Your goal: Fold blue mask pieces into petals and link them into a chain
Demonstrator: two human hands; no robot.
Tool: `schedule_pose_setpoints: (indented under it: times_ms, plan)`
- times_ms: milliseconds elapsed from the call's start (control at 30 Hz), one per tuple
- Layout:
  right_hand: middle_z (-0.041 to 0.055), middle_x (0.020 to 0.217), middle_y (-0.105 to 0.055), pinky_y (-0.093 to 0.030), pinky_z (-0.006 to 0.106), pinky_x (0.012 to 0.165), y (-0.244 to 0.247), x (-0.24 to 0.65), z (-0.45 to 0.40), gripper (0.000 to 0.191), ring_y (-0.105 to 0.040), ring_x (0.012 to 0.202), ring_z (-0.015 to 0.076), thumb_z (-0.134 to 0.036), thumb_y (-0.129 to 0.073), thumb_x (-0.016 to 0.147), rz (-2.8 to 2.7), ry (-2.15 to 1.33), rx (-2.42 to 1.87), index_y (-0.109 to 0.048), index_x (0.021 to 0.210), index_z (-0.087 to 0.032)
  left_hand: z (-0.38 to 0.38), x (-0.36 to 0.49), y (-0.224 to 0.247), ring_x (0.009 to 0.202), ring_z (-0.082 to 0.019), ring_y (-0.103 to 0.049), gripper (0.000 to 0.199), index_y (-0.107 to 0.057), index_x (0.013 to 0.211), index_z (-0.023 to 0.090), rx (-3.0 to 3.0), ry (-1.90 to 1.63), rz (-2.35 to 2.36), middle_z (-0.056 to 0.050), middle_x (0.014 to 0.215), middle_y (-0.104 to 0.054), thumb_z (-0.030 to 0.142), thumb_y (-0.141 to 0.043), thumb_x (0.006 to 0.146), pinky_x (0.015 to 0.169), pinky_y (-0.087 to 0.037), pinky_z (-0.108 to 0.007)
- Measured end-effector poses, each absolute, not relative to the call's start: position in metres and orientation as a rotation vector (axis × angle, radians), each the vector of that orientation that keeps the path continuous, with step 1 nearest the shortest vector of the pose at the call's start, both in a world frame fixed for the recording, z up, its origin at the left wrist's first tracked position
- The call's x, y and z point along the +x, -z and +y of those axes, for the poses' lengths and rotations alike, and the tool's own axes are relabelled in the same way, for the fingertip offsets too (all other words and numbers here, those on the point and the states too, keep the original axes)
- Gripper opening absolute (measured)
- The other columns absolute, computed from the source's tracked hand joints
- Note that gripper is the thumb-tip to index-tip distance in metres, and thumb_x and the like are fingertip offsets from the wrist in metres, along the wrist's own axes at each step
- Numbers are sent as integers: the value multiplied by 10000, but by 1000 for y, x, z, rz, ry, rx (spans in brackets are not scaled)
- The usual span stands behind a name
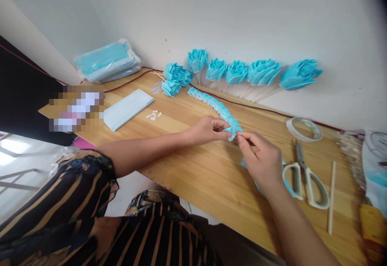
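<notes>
A long strip of folded blue fabric (216,105) lies curved on the wooden table, its near end pinched between my two hands. My left hand (208,130) grips that end from the left, thumb and fingers pressed together. From the right, my right hand (261,155) pinches the same end with thumb and forefinger. More blue material (288,189) shows partly beneath my right hand and wrist, mostly hidden. Scissors with pale handles (305,173) lie just right of that hand.
Finished blue fabric flowers (237,72) on sticks lean along the wall. A roll of tape (304,129), a wooden stick (331,197) and a yellow-handled tool (373,225) are at the right. Leftward lie small white pieces (153,115), a folded face mask (128,109) and a bagged mask stack (107,60).
</notes>
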State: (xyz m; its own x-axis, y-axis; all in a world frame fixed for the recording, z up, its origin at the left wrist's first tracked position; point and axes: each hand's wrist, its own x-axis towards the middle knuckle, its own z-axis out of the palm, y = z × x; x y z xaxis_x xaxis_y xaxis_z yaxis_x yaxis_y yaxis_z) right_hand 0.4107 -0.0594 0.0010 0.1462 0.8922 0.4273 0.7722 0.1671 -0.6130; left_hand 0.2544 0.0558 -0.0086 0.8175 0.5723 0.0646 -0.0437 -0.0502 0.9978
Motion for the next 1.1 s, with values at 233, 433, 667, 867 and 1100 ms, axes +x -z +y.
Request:
schedule_pose_setpoints:
  times_ms: [233,433,667,867,1100]
  plan:
    - [21,830,-708,-526,339,742,3,413,-56,208,-639,727,170,-394,-581,894,-1203,-674,-1591,-715,962,-250,56,254,2,560,-41,-357,369,-520,669,135,1469,-525,483,66,599,-436,444,-718,704,551,-245,-226]
    - [14,809,-662,-513,291,648,3,411,-55,147,-596,714,151,-363,-671,824,-1075,-939,-1451,-700,899,-239,56,254,3,508,-35,-351,384,-533,697,139,1440,-514,421,81,551,-422,474,-721,713,507,-240,-220]
    - [-3,787,-618,-504,286,641,-3,408,-56,96,-562,684,135,-326,-686,796,-1108,-958,-1410,-680,842,-241,54,254,1,514,-38,-362,404,-542,716,139,1438,-522,474,78,558,-437,495,-731,696,509,-257,-218]
    - [-19,742,-607,-462,278,632,0,408,-55,102,-539,632,119,-332,-687,795,-1119,-896,-1492,-659,786,-235,54,256,9,575,-51,-383,372,-527,737,138,1548,-563,406,57,626,-441,474,-685,760,541,-272,-213]
    - [-21,726,-597,-430,278,631,1,411,-54,126,-521,628,118,-339,-681,788,-1096,-920,-1526,-646,746,-225,57,250,10,711,-105,-515,260,-621,1075,158,2189,-1088,387,-3,769,-563,333,-617,882,680,-420,-244]
